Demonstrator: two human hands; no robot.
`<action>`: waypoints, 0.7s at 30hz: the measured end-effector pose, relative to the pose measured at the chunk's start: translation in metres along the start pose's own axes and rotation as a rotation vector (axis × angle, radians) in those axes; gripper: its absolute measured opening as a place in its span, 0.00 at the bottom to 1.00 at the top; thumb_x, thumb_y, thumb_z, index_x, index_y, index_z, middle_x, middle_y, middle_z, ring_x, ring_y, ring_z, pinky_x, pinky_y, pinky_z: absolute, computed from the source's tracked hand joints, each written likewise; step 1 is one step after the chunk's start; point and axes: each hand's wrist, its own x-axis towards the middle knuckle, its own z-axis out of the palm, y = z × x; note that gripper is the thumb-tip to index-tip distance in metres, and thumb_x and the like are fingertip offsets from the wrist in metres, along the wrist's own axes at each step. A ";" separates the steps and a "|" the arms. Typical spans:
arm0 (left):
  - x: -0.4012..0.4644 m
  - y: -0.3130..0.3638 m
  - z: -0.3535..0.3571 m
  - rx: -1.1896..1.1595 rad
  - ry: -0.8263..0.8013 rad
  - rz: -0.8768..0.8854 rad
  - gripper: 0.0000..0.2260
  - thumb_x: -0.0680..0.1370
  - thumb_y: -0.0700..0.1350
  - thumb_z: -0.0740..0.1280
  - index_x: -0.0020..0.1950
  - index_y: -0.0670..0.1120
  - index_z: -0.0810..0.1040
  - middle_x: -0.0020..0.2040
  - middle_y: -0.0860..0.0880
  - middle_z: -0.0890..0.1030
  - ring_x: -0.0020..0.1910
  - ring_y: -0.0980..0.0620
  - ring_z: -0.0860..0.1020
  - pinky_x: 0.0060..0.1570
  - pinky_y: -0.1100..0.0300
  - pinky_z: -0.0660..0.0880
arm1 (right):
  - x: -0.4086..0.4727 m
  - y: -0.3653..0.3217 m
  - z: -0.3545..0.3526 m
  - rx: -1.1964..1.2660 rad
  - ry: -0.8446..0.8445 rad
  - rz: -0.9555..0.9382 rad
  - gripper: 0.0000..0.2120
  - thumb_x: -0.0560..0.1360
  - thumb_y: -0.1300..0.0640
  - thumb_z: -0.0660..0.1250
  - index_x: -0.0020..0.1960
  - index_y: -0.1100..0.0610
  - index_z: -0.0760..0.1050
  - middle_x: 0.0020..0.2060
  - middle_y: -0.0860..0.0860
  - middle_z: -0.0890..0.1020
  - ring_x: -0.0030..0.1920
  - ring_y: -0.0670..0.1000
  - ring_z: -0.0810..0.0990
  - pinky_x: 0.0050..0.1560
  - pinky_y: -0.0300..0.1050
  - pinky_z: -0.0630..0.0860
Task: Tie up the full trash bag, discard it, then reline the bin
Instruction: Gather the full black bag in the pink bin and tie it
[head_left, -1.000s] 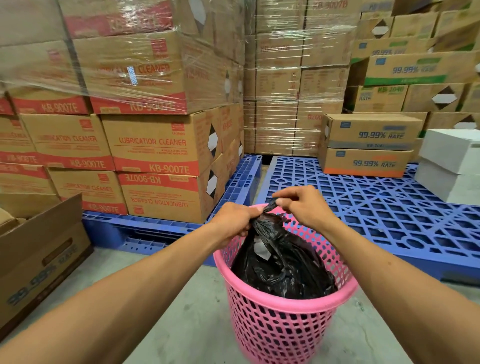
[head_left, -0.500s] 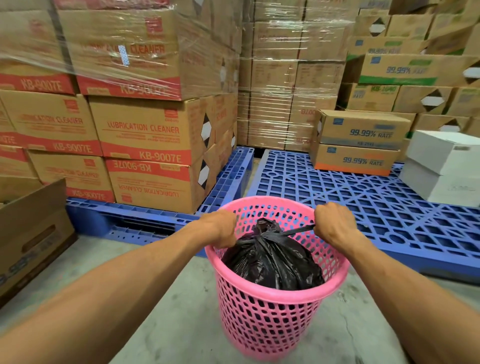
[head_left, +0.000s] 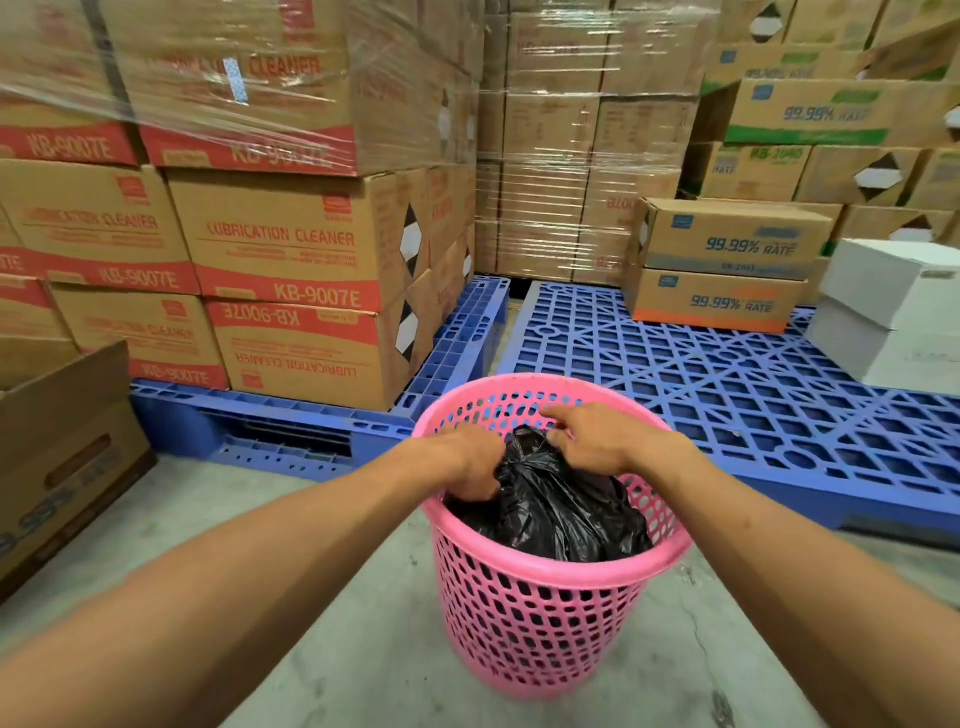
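A pink perforated plastic bin (head_left: 545, 618) stands on the concrete floor in front of me. A full black trash bag (head_left: 561, 509) sits inside it, its top gathered into a bunch near the bin's far rim. My left hand (head_left: 475, 462) grips the bag's gathered top from the left. My right hand (head_left: 592, 436) pinches the same bunch from the right, index finger stretched out over it. Both hands meet over the bag, inside the rim. The knot itself is hidden under my fingers.
Blue plastic pallets (head_left: 727, 395) lie right behind the bin. Stacked, shrink-wrapped cartons (head_left: 280, 249) rise on the left, more boxes (head_left: 722, 265) and white boxes (head_left: 893, 306) on the right. An open cardboard box (head_left: 62, 457) stands on the floor at the left.
Half a second ago my hands were pulled apart, stretching the bag's ends taut. Now both have come back together over the bag's gathered top.
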 end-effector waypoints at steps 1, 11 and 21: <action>0.000 0.005 0.003 -0.055 -0.007 -0.003 0.12 0.79 0.45 0.65 0.61 0.42 0.77 0.59 0.41 0.80 0.57 0.41 0.78 0.60 0.48 0.76 | 0.002 -0.001 0.003 -0.009 -0.036 0.049 0.23 0.83 0.48 0.54 0.74 0.56 0.67 0.69 0.59 0.75 0.68 0.59 0.73 0.68 0.51 0.69; 0.004 -0.018 0.000 -0.369 0.060 0.069 0.12 0.80 0.52 0.66 0.41 0.48 0.81 0.39 0.49 0.82 0.40 0.50 0.77 0.45 0.56 0.74 | 0.000 0.033 -0.011 0.419 -0.056 0.046 0.12 0.74 0.43 0.73 0.50 0.50 0.84 0.43 0.45 0.84 0.49 0.49 0.82 0.53 0.47 0.77; 0.004 -0.014 0.005 -0.156 0.060 0.017 0.09 0.75 0.42 0.65 0.36 0.42 0.77 0.33 0.47 0.77 0.36 0.44 0.77 0.40 0.51 0.79 | 0.014 0.044 0.017 0.257 0.052 0.208 0.10 0.72 0.53 0.76 0.38 0.60 0.84 0.37 0.53 0.86 0.44 0.56 0.83 0.47 0.46 0.78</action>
